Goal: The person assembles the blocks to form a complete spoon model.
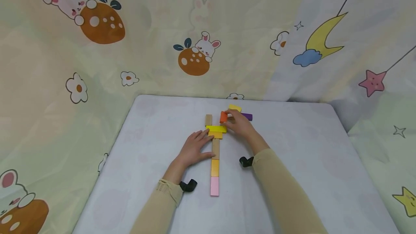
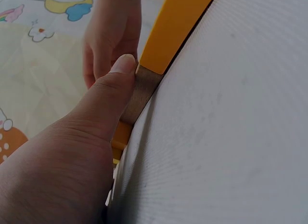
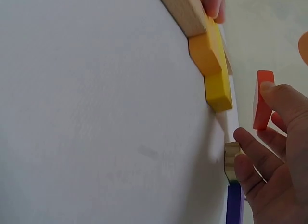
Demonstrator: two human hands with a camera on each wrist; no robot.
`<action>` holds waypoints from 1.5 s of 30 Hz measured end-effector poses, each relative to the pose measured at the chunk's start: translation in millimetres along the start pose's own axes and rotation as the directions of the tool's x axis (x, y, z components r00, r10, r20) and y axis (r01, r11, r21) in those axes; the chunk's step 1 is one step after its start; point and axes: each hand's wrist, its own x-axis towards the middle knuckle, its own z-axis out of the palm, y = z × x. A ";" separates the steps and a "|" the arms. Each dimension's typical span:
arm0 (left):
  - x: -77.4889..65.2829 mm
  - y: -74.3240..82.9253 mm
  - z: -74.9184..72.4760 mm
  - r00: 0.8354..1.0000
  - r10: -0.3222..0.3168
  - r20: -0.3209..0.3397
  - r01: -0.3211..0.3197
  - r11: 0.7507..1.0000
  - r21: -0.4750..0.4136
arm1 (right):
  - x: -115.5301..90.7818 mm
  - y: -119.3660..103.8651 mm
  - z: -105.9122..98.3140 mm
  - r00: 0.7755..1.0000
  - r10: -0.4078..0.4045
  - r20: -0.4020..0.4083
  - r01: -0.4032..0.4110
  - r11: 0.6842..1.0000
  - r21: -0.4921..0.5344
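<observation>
1. I see the red-orange block [image 1: 224, 117] near the table's far side, lifted clear of the table [image 1: 292, 176], with the right hand [image 1: 241, 123] at its 4 o'clock; the thumb and fingers are clamped on it.
2. Close by, a yellow crosswise block [image 1: 216, 129] sits at its 7 o'clock and a short wooden block [image 1: 208, 120] at 9.
3. At its 2 o'clock I have a loose yellow block [image 1: 235, 108], and at 3 o'clock a purple block [image 1: 247, 116].
4. From the yellow crosswise block, a line runs toward 6 o'clock: light-orange crosswise block [image 1: 215, 135], long wooden block [image 1: 216, 149], amber block [image 1: 215, 168], pink block [image 1: 215, 186].
5. The left hand [image 1: 194, 149] lies at the line's 9 o'clock, fingers extended, thumb spread apart and touching the long wooden block.
6. Outermost, at 12 o'clock, hangs a printed backdrop [image 1: 240, 21].
</observation>
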 end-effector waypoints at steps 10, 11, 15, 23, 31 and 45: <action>1.0 -0.9 2.2 1.000 -0.016 0.015 0.016 1.000 0.014 | -8.1 12.0 -14.5 1.000 0.020 -0.018 -0.020 1.000 -0.013; 1.2 -1.2 2.8 1.000 -0.016 0.016 0.016 1.000 0.016 | -7.8 11.2 -14.2 1.000 0.013 -0.018 -0.014 1.000 -0.012; 1.8 -1.5 4.3 1.000 -0.013 0.014 0.013 1.000 0.017 | -5.1 5.5 -10.3 1.000 -0.023 -0.008 0.023 0.999 -0.030; 1.0 -1.7 3.2 1.000 -0.008 0.003 0.008 1.000 0.004 | 3.5 -3.1 2.5 1.000 -0.012 0.013 0.013 0.998 -0.054; 0.4 -2.5 1.9 1.000 -0.006 0.001 0.006 1.000 0.014 | 5.8 5.8 6.3 0.998 0.028 0.058 -0.026 0.999 -0.042; 1.5 -2.2 2.9 1.000 -0.007 0.010 0.007 1.000 0.020 | 1.9 7.6 15.5 0.999 0.041 -0.009 -0.041 0.999 -0.012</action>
